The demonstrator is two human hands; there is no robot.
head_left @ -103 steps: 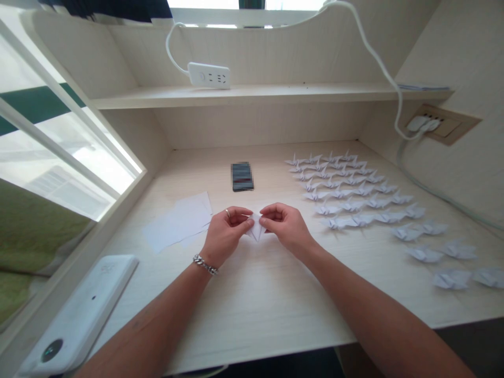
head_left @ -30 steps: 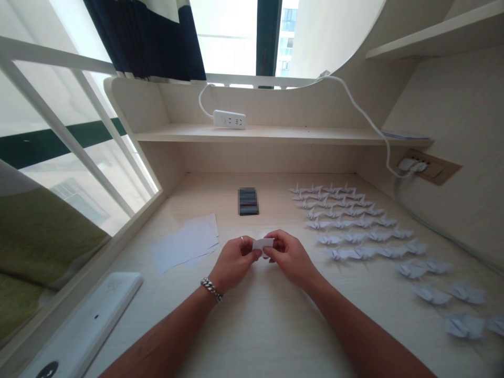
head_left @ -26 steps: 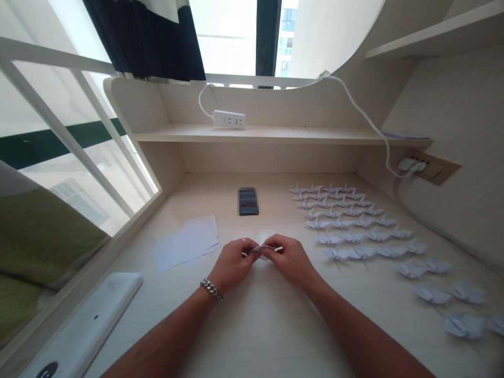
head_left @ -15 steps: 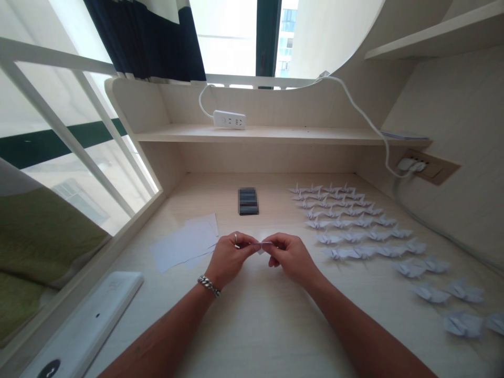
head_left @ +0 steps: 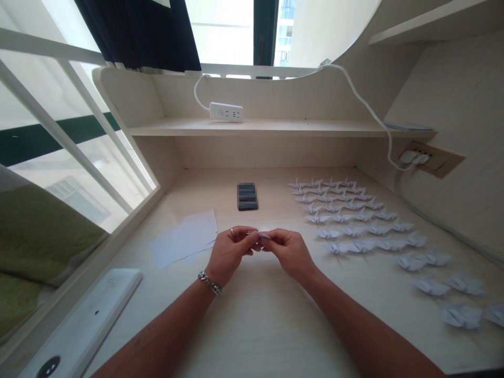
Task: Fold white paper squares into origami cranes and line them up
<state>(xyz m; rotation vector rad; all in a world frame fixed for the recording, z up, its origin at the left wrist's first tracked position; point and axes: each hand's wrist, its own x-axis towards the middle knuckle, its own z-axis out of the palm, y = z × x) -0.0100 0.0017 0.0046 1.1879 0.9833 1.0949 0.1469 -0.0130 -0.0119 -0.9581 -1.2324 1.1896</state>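
Note:
My left hand (head_left: 228, 253) and my right hand (head_left: 289, 251) meet above the middle of the pale wooden desk (head_left: 252, 315). Both pinch a small folded piece of white paper (head_left: 263, 235) between thumb and fingers; only a thin edge of it shows. The left wrist wears a metal chain bracelet and one finger a ring. A loose stack of white paper sheets (head_left: 183, 239) lies just left of the hands.
Several rows of folded white paper cranes (head_left: 354, 215) cover the desk's right side. A dark phone (head_left: 247, 196) lies behind the hands. A white flat device (head_left: 84, 325) sits at the near left. A power strip (head_left: 226, 112) rests on the shelf, its cable running to a wall socket (head_left: 425, 156).
The view has tilted up since the earliest frame. The paper, held up flat between the fingers a second ago, is now turned edge-on and pinched lower between both hands.

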